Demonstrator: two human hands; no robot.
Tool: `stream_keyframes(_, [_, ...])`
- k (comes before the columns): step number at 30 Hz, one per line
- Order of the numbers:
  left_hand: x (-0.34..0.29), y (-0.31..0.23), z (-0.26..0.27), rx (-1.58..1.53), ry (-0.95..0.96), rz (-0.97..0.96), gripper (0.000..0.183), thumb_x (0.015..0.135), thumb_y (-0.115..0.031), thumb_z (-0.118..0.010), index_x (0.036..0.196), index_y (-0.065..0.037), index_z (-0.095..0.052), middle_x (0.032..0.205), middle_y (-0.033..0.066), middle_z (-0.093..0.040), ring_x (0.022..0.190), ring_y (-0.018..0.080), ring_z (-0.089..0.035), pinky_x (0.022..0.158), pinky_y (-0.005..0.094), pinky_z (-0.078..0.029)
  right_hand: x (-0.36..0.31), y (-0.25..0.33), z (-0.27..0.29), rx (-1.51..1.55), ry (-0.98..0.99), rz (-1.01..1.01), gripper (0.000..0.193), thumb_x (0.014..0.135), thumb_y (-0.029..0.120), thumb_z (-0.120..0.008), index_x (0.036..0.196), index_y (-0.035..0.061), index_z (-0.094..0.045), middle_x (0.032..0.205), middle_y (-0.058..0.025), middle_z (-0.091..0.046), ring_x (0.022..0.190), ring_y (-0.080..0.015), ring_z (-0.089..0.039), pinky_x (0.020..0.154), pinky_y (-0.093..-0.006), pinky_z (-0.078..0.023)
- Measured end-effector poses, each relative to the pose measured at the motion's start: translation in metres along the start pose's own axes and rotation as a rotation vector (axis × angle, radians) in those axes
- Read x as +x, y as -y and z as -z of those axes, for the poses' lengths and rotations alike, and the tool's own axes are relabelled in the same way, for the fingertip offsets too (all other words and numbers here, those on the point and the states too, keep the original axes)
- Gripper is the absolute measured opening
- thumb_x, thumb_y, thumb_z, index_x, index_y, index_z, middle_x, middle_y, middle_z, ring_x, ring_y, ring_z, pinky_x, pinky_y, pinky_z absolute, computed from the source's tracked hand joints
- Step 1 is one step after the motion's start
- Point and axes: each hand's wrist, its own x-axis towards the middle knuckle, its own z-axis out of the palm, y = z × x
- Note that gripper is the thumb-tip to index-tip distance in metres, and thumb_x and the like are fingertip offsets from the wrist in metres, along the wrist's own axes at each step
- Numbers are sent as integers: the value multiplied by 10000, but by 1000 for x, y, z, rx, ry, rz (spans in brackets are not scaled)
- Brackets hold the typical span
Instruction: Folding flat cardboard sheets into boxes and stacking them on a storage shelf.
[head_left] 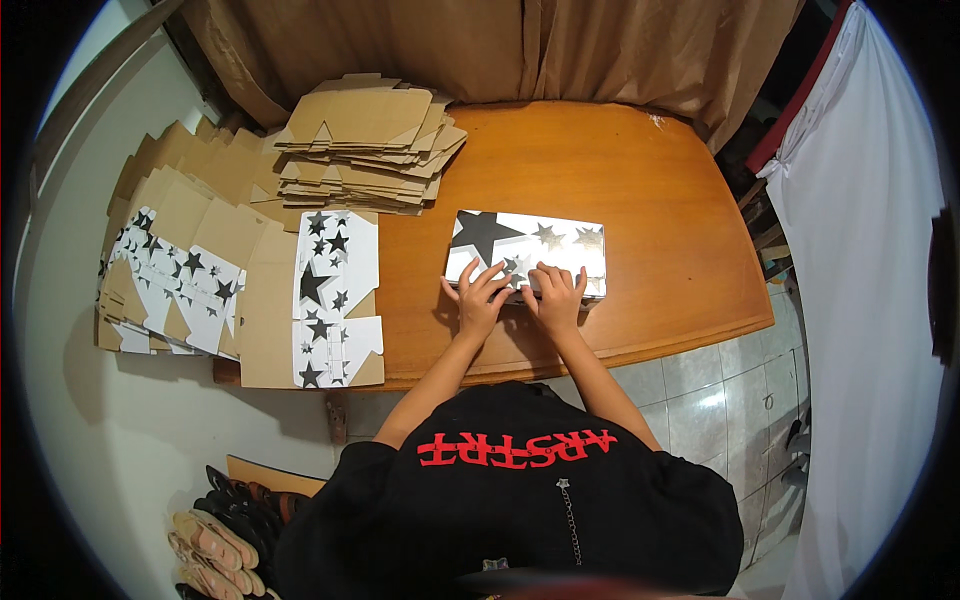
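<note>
A white cardboard box (570,222) printed with black and silvery stars lies on the wooden table in front of me, its lid down. My left hand (478,300) rests on the near left part of the box, fingers spread over its top edge. Beside it, my right hand (556,298) touches the near edge with its fingers apart. Both thumbs point toward each other along the front of the box. The front face is mostly hidden under my hands.
Flat brown cardboard blanks (360,125) are stacked at the back left. More star-printed blanks (335,300) spread over the table's left side. A brown curtain (450,50) hangs behind, a white cloth (860,300) at right. Sandals (215,545) lie on the floor, lower left.
</note>
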Motion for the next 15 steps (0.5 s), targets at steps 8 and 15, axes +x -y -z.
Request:
stream_keyframes(8, [8,11,6,-76,-8,-22,190,688,-360,-727,804,-210,-713,1277,-15,-483,1312,296,-224,1004,626,88,50,-71,20,111,51,-167,453,714,315,-662,1090,88,-553,1153,-107,-513,1099,-304,-443,970,-553,-261])
stream_keyframes(15, [15,9,35,144,-117,165,179,749,-282,-687,891,-174,-693,1333,61,-418,1319,349,-180,1037,594,-14,40,-86,34,154,476,-292,562,711,397,-667,1145,74,-515,1023,-139,-577,983,-315,-529,928,-610,-256])
